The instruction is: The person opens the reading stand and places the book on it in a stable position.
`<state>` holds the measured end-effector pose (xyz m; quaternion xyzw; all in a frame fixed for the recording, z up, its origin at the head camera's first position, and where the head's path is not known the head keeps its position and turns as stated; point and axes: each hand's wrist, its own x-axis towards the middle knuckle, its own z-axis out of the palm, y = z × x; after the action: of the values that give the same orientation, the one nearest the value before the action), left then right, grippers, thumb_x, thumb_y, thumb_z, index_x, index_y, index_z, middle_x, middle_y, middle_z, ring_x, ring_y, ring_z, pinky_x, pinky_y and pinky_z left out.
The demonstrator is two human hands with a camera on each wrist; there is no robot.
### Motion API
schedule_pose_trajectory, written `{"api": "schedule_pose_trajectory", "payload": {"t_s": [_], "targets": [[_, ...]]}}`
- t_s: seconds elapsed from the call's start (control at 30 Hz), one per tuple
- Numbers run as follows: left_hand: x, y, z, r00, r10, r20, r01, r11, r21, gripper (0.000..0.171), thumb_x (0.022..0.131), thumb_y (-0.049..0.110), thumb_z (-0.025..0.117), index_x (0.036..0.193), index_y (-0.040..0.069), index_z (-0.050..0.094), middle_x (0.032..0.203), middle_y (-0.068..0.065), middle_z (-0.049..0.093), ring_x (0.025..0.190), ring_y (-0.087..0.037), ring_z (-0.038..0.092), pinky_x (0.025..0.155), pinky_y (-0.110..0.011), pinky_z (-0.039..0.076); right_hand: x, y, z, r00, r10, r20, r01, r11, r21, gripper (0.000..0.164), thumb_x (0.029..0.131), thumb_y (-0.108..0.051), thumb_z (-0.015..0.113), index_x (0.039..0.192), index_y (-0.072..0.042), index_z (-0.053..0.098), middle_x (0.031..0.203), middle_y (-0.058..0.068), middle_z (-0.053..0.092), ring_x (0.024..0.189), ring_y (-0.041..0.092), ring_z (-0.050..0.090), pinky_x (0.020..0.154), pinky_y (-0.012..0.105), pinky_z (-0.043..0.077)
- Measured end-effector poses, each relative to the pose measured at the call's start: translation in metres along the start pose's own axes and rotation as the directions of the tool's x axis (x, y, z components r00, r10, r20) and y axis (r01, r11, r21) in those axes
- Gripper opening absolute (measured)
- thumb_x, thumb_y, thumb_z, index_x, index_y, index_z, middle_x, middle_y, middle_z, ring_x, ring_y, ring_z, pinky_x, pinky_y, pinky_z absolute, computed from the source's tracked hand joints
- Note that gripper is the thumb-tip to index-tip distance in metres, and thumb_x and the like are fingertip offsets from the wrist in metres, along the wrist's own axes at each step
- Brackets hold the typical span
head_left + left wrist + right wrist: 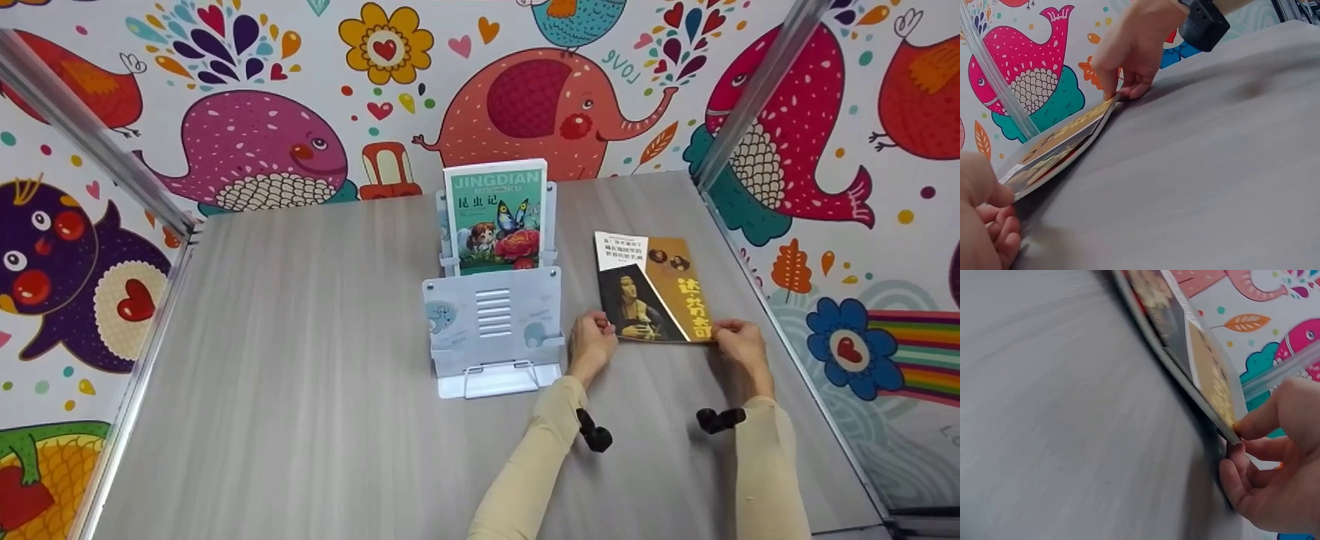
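Observation:
A thin book (652, 289) with a portrait of a woman and a mustard-brown panel on its cover lies at the right of the table. My left hand (592, 343) pinches its near left corner between thumb and fingers. At the near right corner, my right hand (742, 349) pinches the book too. In the right wrist view, the thumb is on top of the book (1207, 377) and curled fingers sit underneath. The near edge is raised a little off the table, with a shadow below it in the left wrist view.
Left of the hands stands a pale metal book stand (495, 322) with a wire holder at its front. Behind its front plate rises a green-covered book (499, 217). Cartoon-printed walls with metal rails (780, 307) border the grey wood-grain table (300, 375).

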<state>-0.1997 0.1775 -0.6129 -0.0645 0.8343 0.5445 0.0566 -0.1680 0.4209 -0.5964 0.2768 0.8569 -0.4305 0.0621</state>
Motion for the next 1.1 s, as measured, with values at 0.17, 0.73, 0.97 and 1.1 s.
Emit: {"api": "schedule_pose_trajectory", "payload": {"t_s": [0.17,0.73,0.97,1.1], "targets": [[0.0,-0.006,-0.002,0.999,-0.015,0.037,0.018,0.997,-0.081,0.024,0.083,-0.006,0.063,0.102,0.008,0.066,0.088,0.002,0.067,0.083,-0.011,0.064,0.081,-0.027,0.053,0.001,0.003,-0.004,0.992,-0.02,0.128,0.017,1.0,0.024,0.043,0.094,-0.014,0.05,0.127,0.014,0.052,0.1,0.007,0.059,0.084,0.013,0.052,0.07,0.023,0.047],[-0.009,0.003,-0.012,0.975,0.19,0.116,-0.164,0.965,-0.203,0.046,0.071,-0.021,0.057,0.104,0.01,0.064,0.091,0.003,0.06,0.08,-0.004,0.052,0.072,-0.017,0.048,-0.009,0.028,-0.018,0.989,-0.035,0.142,0.006,0.979,0.204,0.036,0.099,-0.019,0.06,0.132,-0.007,0.053,0.102,-0.015,0.059,0.095,0.006,0.055,0.082,0.015,0.048],[-0.013,0.014,-0.024,0.953,0.276,0.128,-0.251,0.951,-0.179,0.025,0.087,-0.006,0.068,0.104,0.013,0.068,0.095,0.006,0.064,0.085,-0.001,0.056,0.081,-0.016,0.051,-0.017,0.032,-0.027,0.986,-0.119,0.117,0.073,0.937,0.342,0.024,0.098,-0.023,0.068,0.121,-0.02,0.062,0.101,-0.022,0.063,0.092,0.0,0.061,0.082,0.012,0.054],[-0.012,0.019,-0.034,0.926,0.358,0.121,-0.343,0.931,-0.126,0.016,0.092,0.002,0.069,0.104,0.012,0.07,0.096,0.004,0.067,0.084,-0.001,0.058,0.079,-0.014,0.051,-0.019,0.029,-0.026,0.988,-0.117,0.097,0.066,0.904,0.422,0.028,0.093,-0.029,0.074,0.119,-0.021,0.066,0.101,-0.021,0.065,0.092,0.0,0.064,0.082,0.013,0.056]]}}
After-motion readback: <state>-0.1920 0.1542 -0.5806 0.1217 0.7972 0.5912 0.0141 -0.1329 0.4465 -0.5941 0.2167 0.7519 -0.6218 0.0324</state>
